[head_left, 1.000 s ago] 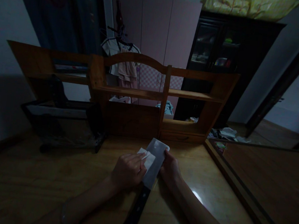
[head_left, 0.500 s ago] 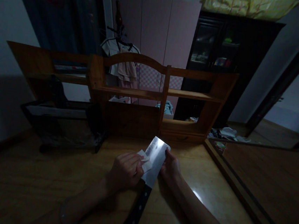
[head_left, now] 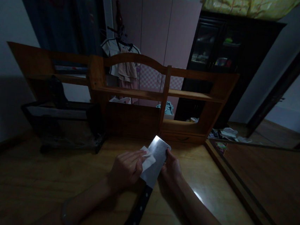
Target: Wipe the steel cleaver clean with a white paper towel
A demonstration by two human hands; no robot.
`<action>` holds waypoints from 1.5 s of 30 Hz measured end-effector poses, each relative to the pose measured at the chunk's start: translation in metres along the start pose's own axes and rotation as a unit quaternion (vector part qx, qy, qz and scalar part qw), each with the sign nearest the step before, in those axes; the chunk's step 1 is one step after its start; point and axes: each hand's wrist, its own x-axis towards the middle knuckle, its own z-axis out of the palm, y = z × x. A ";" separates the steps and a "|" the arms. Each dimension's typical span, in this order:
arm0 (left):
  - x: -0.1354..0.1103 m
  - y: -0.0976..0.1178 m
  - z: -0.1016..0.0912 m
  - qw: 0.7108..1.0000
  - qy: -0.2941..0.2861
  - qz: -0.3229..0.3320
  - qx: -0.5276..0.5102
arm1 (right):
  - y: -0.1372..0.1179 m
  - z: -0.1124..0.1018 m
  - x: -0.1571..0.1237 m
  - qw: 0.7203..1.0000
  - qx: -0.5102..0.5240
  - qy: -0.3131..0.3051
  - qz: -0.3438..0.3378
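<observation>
A cleaver (head_left: 158, 155) with a broad shiny blade and a black riveted handle is tilted over the wooden desk, its handle towards me. My right hand (head_left: 171, 167) grips the blade's right edge near the far corner, thumb on the face and the other fingers mostly hidden beneath. Pinched in my left hand (head_left: 127, 167) is a folded white tissue (head_left: 148, 161), which lies against the left part of the blade. No hand is on the handle.
The wooden desk (head_left: 88, 177) carries a shelf unit (head_left: 130, 93) along its back. At the left stands a dark-framed rack or box (head_left: 64, 125), its kind unclear. A raised ledge (head_left: 228, 176) borders the right side, with a brown surface beyond.
The tissue has shifted slightly on the blade and shows more of its white surface. The blade's tilt has changed a little, so its bright glare has faded. My right hand keeps its hold.
</observation>
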 end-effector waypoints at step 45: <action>0.004 -0.032 -0.001 0.986 -0.135 0.040 -0.088 | 0.004 -0.007 0.007 0.998 -0.058 -0.008 -0.005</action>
